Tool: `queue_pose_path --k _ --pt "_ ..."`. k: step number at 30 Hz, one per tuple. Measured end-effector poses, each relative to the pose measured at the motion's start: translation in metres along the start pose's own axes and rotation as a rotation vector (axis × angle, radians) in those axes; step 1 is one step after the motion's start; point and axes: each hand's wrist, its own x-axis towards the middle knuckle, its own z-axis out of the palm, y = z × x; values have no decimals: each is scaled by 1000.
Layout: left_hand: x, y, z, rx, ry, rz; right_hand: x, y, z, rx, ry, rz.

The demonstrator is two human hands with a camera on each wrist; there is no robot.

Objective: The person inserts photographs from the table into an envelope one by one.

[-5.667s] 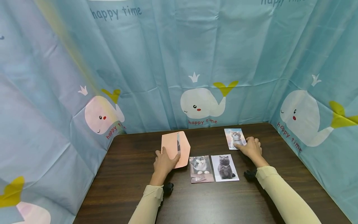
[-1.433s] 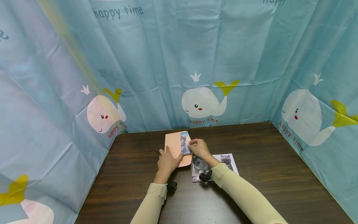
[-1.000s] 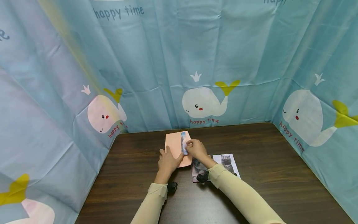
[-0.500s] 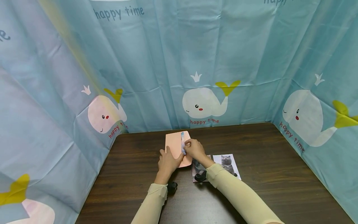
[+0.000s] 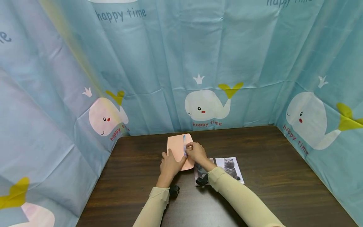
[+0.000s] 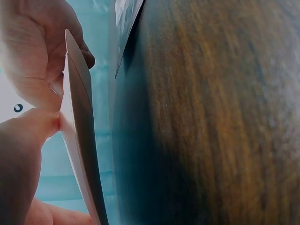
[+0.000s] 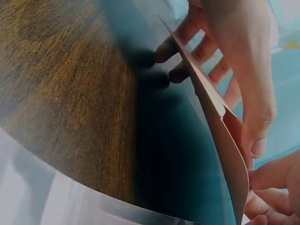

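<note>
A peach-coloured paper envelope is held tilted at the back of the table, its rounded flap spread open to the right. My left hand grips it, thumb on top and some fingers underneath, as the right wrist view shows. At the pocket's mouth, my right hand pinches the edge of a kitten photo card. Only a narrow bluish strip of that card shows; the rest is inside the envelope. In the left wrist view the envelope appears edge-on between both hands.
A grey cat photo card lies flat beyond the right wrist. Another cat photo card beside it is partly covered by my right forearm. The dark wooden table meets blue whale-print curtains at the back and sides.
My right hand has brought the kitten card from the table's right side into the envelope, and its visible strip has narrowed. My left hand keeps its hold on the envelope.
</note>
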Motion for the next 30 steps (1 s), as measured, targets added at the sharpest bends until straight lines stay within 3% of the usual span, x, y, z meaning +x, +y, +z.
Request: queue_pose_path --k 11,22,30 --pt "2 -2 2 -5 -8 2 -3 6 -16 62 -31 -45" --pt "2 -3 0 -4 -8 6 -18 28 -66 87 -22 -60" --pt "1 -2 -2 -11 -11 20 -36 47 -97 67 -26 -25"
